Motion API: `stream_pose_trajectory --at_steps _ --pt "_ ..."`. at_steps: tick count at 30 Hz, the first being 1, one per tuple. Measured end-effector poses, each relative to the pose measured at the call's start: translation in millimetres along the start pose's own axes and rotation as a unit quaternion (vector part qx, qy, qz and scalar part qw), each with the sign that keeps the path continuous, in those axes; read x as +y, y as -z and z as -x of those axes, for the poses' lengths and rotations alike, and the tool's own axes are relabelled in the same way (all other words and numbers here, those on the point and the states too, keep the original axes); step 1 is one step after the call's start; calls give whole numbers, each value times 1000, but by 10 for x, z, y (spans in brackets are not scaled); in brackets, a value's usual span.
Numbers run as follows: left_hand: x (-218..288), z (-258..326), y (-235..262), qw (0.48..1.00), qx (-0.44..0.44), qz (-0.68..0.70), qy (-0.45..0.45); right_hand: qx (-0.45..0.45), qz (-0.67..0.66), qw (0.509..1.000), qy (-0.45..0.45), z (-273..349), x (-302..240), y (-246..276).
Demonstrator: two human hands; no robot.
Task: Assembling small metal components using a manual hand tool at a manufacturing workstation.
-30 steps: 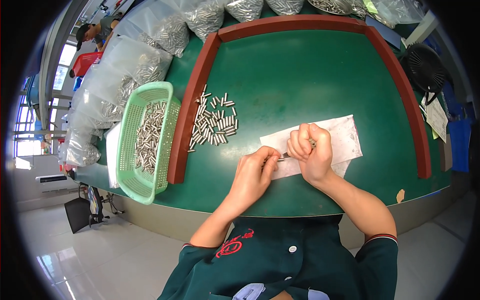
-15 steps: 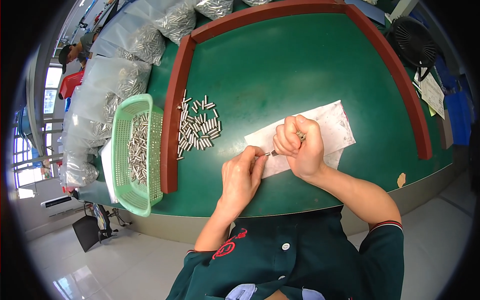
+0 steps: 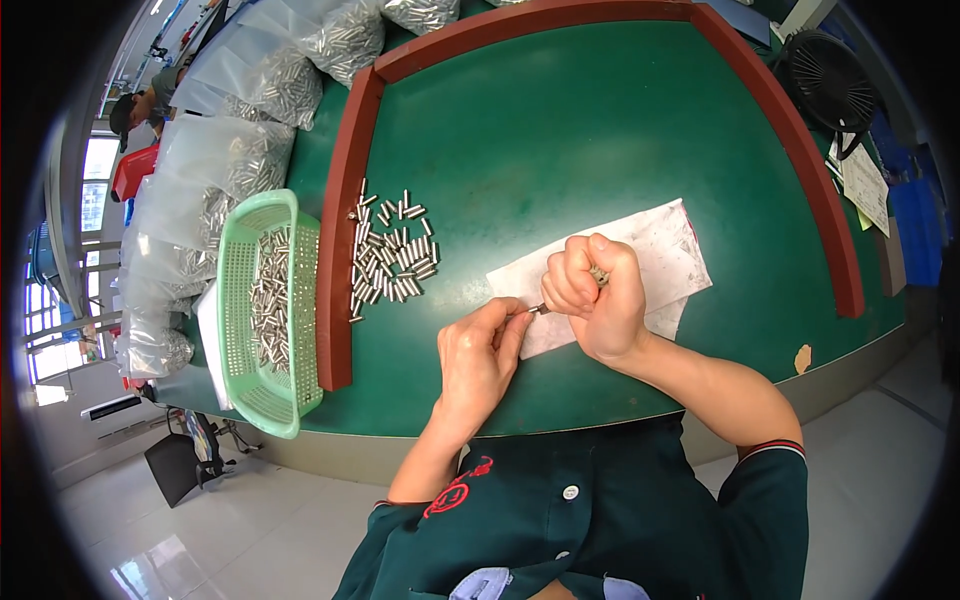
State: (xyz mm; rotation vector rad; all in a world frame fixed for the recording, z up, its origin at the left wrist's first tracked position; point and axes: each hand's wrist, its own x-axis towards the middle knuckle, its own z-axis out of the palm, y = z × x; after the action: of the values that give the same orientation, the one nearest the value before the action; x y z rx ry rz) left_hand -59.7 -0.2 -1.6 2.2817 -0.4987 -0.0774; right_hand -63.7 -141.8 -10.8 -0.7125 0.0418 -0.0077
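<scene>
My left hand (image 3: 474, 352) pinches a small metal pin (image 3: 531, 309) between thumb and fingertips, over the near edge of a smudged white cloth (image 3: 655, 240). Wrapped in a fist, my right hand (image 3: 601, 293) grips a hand tool whose patterned handle (image 3: 599, 275) shows at the top of the fist. The tool's dark tip (image 3: 543, 309) meets the pin; its exact kind is hidden by my fingers. To the left, a loose pile of short silver metal pins (image 3: 392, 262) lies on the green tabletop (image 3: 530, 120).
A light green plastic basket (image 3: 229, 330) of metal pins stands left of a dark red wooden rail (image 3: 342, 240). Clear bags of pins (image 3: 285, 90) line the far left. A black fan (image 3: 825, 80) is at the far right. Another person (image 3: 140, 110) is in the background.
The gap between the tool and my left fingertips has narrowed, with the tip now at the pin. The view has shifted slightly.
</scene>
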Motion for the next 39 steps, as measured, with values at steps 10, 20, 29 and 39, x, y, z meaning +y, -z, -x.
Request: stream_pose_trajectory --at_steps 10,20,29,39 --pt "-7 -21 -2 1000 -4 -7 1 14 119 990 73 33 83 -74" --pt "-62 11 99 965 6 242 104 5 72 997 29 11 37 -27" --pt "-276 -25 148 707 -123 674 172 1 36 999 5 8 -25 -54" --pt "-313 -21 151 680 -132 697 186 -5 39 999 20 -8 -13 -44"
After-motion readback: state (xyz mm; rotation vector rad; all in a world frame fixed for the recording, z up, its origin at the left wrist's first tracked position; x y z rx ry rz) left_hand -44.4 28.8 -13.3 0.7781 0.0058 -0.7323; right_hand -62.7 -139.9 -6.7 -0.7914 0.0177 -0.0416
